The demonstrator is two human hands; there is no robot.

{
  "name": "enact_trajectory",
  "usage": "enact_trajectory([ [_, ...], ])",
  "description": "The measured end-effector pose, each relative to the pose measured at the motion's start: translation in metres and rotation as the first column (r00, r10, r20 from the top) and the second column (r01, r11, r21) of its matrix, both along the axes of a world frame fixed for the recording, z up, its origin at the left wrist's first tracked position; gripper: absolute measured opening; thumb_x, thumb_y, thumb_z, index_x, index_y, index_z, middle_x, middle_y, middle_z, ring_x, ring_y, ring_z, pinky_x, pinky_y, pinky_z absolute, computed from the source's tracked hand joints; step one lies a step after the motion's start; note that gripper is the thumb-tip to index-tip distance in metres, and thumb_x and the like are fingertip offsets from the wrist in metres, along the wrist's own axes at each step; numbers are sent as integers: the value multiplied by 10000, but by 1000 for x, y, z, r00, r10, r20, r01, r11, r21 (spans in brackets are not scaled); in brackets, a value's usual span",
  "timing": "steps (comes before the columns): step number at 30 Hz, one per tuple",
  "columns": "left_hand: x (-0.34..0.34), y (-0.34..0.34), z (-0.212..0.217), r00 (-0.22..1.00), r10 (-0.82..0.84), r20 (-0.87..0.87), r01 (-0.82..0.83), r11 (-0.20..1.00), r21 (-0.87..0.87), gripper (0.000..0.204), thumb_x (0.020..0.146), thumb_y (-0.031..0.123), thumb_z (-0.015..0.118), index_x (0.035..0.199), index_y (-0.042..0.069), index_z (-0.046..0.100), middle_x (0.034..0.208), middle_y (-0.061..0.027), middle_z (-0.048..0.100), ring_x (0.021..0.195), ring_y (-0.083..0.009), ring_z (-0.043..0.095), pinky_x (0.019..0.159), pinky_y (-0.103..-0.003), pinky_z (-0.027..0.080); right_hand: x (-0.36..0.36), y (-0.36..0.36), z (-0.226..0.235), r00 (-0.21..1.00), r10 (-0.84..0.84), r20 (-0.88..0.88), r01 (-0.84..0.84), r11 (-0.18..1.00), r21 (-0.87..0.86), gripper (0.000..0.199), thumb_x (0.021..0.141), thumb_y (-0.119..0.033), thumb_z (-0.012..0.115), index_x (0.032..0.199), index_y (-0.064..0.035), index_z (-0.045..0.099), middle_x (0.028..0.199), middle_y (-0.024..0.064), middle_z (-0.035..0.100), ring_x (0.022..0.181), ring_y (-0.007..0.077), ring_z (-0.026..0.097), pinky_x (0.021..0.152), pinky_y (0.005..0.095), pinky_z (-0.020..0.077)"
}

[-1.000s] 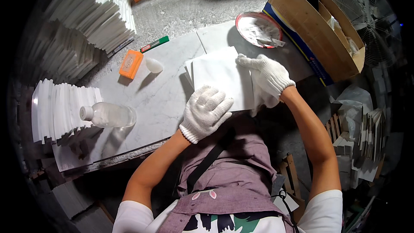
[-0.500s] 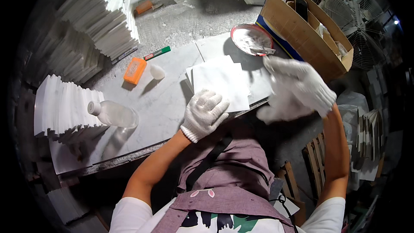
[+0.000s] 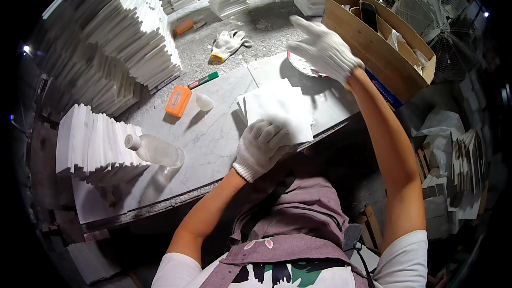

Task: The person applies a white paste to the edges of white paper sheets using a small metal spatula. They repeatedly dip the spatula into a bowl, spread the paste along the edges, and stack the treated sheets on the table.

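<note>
My left hand [image 3: 261, 149], in a white knit glove, rests on the near left edge of a small stack of white square tiles [image 3: 282, 106], its fingers loosely bent over them. The tiles lie slightly fanned on a grey-veined marble slab [image 3: 210, 144]. My right hand [image 3: 325, 50], gloved too, is raised and empty with fingers stretched toward the far left. It partly covers a red-rimmed bowl [image 3: 293, 64] with white contents. Beyond the slab, on the dusty far part of the table, lies a loose white glove [image 3: 228, 46] with a yellow cuff edge.
Left of the tiles are an orange box [image 3: 177, 101], a small whitish cup [image 3: 205, 102], a green marker [image 3: 204, 80] and a clear bottle [image 3: 154, 151]. Tall stacks of white tiles [image 3: 122, 26] line the back left. A cardboard box [image 3: 384, 42] and a fan [image 3: 434, 10] stand right.
The loose glove, blurred beside my right hand before, now lies at the far side of the table. My right hand has swung up and left, letting it go. My left hand stays on the tiles.
</note>
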State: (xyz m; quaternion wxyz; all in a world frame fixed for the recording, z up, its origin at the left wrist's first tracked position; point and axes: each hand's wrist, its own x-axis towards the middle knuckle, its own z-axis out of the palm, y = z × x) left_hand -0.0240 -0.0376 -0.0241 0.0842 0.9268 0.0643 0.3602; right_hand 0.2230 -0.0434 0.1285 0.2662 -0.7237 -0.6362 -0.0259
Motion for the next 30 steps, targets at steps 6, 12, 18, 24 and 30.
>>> enact_trajectory([
  [6, -7, -4, 6, 999, -25, 30, 31, 978, -205, 275, 769, 215, 751, 993, 90, 653, 1078, -82, 597, 1086, -293, 554, 956, -442, 441, 56, -91, -58, 930, -237, -282, 300, 932, 204, 465, 896, -319, 653, 1273, -50, 617, 1070, 167, 656, 989, 295, 641, 882, 365, 498],
  [12, -50, 20, -8, 780, 595, 194, -519, 788, -330, 544, 764, 144, 806, 1209, 48, 508, 1188, -131, 524, 1121, -298, 515, 960, -415, 435, 46, -98, -86, 925, -282, -255, 316, 943, 105, 391, 862, -200, 723, 1240, -128, 654, 1001, 91, 662, 895, 241, 664, 795, 332, 524],
  [18, -67, 77, -29, 551, 825, 125, -755, 556, -347, 879, 716, 240, 838, 1434, 82, 357, 1336, -181, 465, 1236, -367, 454, 1051, -469, 378, 28, -48, -94, 931, -359, 65, 358, 933, 26, 394, 842, -285, 682, 1226, -223, 622, 999, 86, 657, 827, 310, 677, 707, 413, 545],
  [24, -67, 106, -42, 556, 830, 45, -743, 521, -419, 989, 680, 219, 853, 1486, 88, 294, 1322, -195, 494, 1225, -379, 478, 1033, -479, 395, 41, -32, -118, 933, -352, 78, 355, 935, -26, 238, 872, -237, 633, 1107, -202, 645, 906, 99, 662, 798, 313, 677, 676, 427, 538],
  [30, -61, 108, -41, 548, 835, -55, -717, 434, -546, 885, 710, 169, 836, 1449, 81, 357, 1236, -151, 561, 1156, -305, 545, 990, -427, 445, 43, -32, -119, 940, -338, 40, 340, 938, -68, 239, 849, -226, 663, 1080, -179, 622, 906, 115, 658, 819, 341, 671, 693, 463, 530],
])
